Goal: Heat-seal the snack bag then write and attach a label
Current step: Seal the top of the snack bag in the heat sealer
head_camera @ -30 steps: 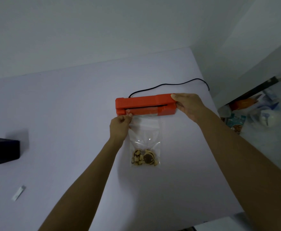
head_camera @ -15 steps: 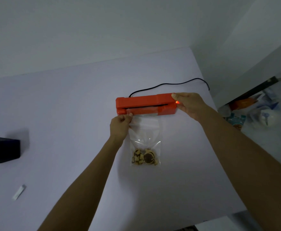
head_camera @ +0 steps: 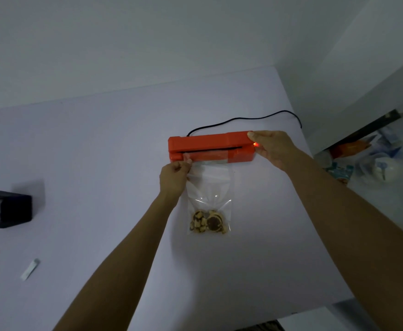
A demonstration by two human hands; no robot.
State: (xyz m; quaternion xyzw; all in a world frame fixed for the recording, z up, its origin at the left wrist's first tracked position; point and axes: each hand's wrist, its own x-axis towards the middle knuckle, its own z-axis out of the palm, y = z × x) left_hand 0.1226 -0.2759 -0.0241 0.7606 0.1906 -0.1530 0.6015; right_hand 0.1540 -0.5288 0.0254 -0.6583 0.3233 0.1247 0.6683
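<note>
My right hand [head_camera: 273, 149] presses the sealer [head_camera: 210, 146] shut (lamp lit) while left fingers [head_camera: 188, 161] pinch the bag [head_camera: 209, 197] corner, keeping its mouth flat.

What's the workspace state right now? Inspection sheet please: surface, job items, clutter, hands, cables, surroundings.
Surface: pale table, dim light.
Job's things: orange heat sealer, lamp lit at its right end; clear snack bag, top edge in the sealer's slot, snacks at the bottom.
Clutter: black holder at left; small white strip.
Grippers: left hand pinches the bag's top left corner; right hand presses the sealer's right end.
Cables: black cord runs from the sealer off the table's right edge.
Surroundings: bags and packets on floor, right.
</note>
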